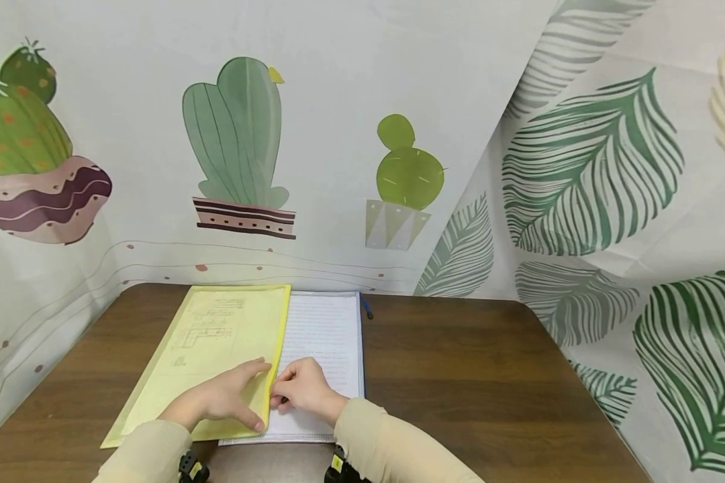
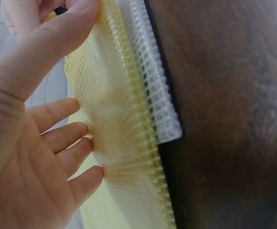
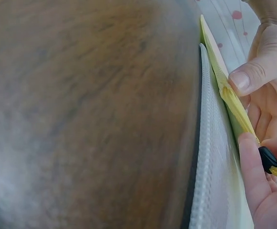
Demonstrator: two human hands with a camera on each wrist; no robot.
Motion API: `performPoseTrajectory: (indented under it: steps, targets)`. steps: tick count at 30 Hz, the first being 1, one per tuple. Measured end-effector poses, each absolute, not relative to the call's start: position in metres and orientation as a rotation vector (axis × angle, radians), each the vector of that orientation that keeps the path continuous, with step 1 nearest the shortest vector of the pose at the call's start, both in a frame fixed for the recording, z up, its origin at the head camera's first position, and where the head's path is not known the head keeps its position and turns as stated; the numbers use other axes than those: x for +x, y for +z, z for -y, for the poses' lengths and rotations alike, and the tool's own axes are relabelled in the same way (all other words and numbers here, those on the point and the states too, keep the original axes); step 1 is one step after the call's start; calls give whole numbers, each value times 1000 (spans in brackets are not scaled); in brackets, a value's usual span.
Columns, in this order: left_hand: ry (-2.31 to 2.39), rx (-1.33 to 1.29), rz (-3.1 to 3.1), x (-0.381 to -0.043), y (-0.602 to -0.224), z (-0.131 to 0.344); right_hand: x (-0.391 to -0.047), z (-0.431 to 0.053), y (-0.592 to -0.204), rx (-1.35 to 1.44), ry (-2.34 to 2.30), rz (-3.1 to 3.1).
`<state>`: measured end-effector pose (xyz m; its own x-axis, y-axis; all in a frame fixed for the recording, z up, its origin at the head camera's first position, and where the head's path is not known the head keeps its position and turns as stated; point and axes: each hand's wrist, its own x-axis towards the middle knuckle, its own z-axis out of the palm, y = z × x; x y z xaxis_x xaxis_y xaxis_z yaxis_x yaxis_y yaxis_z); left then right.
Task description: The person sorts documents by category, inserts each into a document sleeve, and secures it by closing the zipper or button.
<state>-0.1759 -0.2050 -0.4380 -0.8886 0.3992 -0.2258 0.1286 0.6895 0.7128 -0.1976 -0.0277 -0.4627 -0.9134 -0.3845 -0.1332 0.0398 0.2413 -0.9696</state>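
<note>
A yellow mesh zip pouch (image 1: pixel 235 329) with a printed drawing sheet inside lies over a clear mesh pouch (image 1: pixel 326 335) holding a printed page. My left hand (image 1: pixel 220 397) spreads over the near right part of the yellow pouch, its thumb at the zip edge and its other fingertips touching the mesh (image 2: pixel 119 157). Right beside it, my right hand (image 1: pixel 307 388) pinches the black zip pull (image 3: pixel 267 156) with a yellow cord, at the yellow pouch's right edge. In the right wrist view, the left thumb (image 3: pixel 241 81) presses the yellow zip edge just beyond the right fingers.
Both pouches lie on a brown wooden table (image 1: pixel 459 376). A blue zip pull (image 1: pixel 367 308) sticks out at the clear pouch's far right corner. A wall cloth printed with cacti and leaves (image 1: pixel 338 134) hangs behind and to the right of the table.
</note>
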Motion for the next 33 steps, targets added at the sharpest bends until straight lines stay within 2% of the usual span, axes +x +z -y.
performPoseTrajectory:
  steps: [33]
  targets:
    - [986, 517, -2551, -167, -438, 200, -218, 25, -459, -194, -1711, -2233]
